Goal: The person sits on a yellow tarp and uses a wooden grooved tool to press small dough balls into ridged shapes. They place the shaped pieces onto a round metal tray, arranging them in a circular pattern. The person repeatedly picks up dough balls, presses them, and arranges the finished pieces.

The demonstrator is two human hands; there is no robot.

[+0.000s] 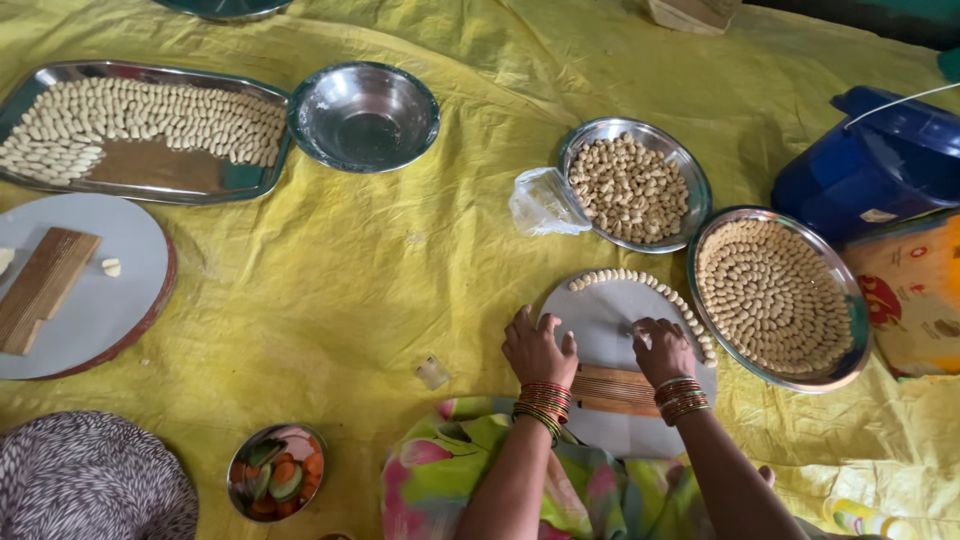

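The right hand (pixel 662 350) lay curled, fingertips pinched on a small dough piece on the round board (pixel 610 315), nearer the ridged wooden block (pixel 615 390) just behind it. The left hand (pixel 538 350) rested flat and empty on the board's left edge; the block's long axis ran across, between both wrists.

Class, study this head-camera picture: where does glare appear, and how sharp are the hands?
Head view: soft, even light; glare patches on the empty steel bowl and rectangular tray; faint shadows; left hand and right hand reasonably sharp; edges slightly bowed.
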